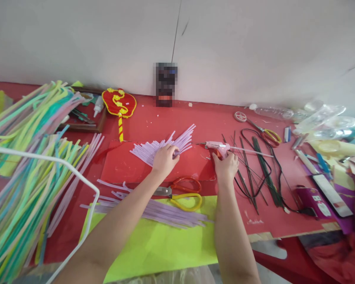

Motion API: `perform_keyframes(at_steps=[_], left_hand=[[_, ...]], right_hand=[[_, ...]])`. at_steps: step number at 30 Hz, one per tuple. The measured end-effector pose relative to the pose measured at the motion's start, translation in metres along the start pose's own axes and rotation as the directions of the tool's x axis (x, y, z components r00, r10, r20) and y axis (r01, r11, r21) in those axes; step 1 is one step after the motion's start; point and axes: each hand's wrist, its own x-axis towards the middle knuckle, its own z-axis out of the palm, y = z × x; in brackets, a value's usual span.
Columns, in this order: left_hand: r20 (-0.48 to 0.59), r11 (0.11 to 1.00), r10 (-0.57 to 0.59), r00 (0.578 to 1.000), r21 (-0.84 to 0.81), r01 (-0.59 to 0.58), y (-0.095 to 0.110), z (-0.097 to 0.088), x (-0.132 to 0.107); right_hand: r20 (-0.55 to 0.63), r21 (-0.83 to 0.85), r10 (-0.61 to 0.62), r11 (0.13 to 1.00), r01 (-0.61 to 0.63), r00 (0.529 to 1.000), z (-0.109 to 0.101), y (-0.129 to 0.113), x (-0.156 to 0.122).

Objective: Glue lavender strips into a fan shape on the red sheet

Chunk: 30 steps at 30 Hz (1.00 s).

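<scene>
My left hand [165,158] presses on a fan of short lilac pipe cleaners [144,152] lying on a red sheet [118,167]. Its fingers are bent and pinched near the middle of the fan, and they hide part of it. To the right, my right hand [227,167] is closed around the handle of a pink glue gun [219,146], whose nozzle points left; a long glue stick [254,152] sticks out of its back. Below my hands, scissors with one red and one yellow handle [187,200] lie over longer lilac pipe cleaners [171,213] on a yellow-green sheet [162,248].
Bundles of coloured pipe cleaners [47,189] cover the left side, with a white bar [62,161] crossing them. A red-and-yellow fan [119,103] lies behind. On the right are dark wires [266,171], more scissors [270,137], plastic bottles [322,120] and a phone [333,195].
</scene>
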Motion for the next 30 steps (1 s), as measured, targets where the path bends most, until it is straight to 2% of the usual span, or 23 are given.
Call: perform_keyframes(at_steps=[2, 4, 7, 8, 10, 12, 14, 16, 23, 30], left_hand=[[0.003, 1.0, 0.001, 1.0, -0.001, -0.001, 0.0, 0.0, 0.0], [0.003, 1.0, 0.001, 1.0, -0.004, -0.001, 0.0, 0.0, 0.001], [0.008, 1.0, -0.009, 1.0, -0.003, 0.009, 0.0, 0.0, 0.001], [0.011, 1.0, -0.013, 1.0, -0.002, 0.013, -0.001, 0.0, 0.001], [0.012, 1.0, -0.009, 1.0, -0.002, 0.009, -0.001, 0.001, 0.0], [0.006, 1.0, 0.007, 1.0, -0.008, -0.007, -0.001, 0.001, 0.0], [0.001, 1.0, 0.016, 1.0, -0.014, -0.016, -0.001, 0.0, 0.0], [-0.001, 1.0, 0.013, 1.0, -0.017, -0.013, 0.0, 0.0, 0.0], [0.015, 1.0, -0.001, 1.0, -0.018, 0.001, 0.003, -0.004, -0.001], [0.019, 1.0, -0.005, 1.0, -0.01, 0.005, 0.005, -0.005, -0.001]], right_hand=[[-0.016, -0.033, 0.021, 0.999, -0.021, 1.0, -0.002, -0.002, -0.002], [-0.088, -0.008, -0.017, 1.0, 0.016, 0.996, -0.006, -0.006, -0.004], [-0.187, 0.133, -0.207, 0.963, 0.234, 0.96, -0.01, -0.018, -0.011], [-0.171, 0.2, -0.286, 0.927, 0.318, 0.943, -0.01, -0.023, -0.015], [-0.054, 0.32, -0.436, 0.845, 0.429, 0.898, -0.009, -0.034, -0.025], [0.077, 0.382, -0.558, 0.782, 0.493, 0.826, -0.005, -0.044, -0.036], [0.183, 0.4, -0.63, 0.749, 0.529, 0.754, -0.003, -0.05, -0.044], [0.226, 0.382, -0.643, 0.75, 0.54, 0.732, -0.002, -0.052, -0.05], [0.24, 0.322, -0.653, 0.752, 0.576, 0.718, -0.001, -0.049, -0.051], [0.328, 0.229, -0.681, 0.73, 0.644, 0.655, 0.007, -0.047, -0.055]])
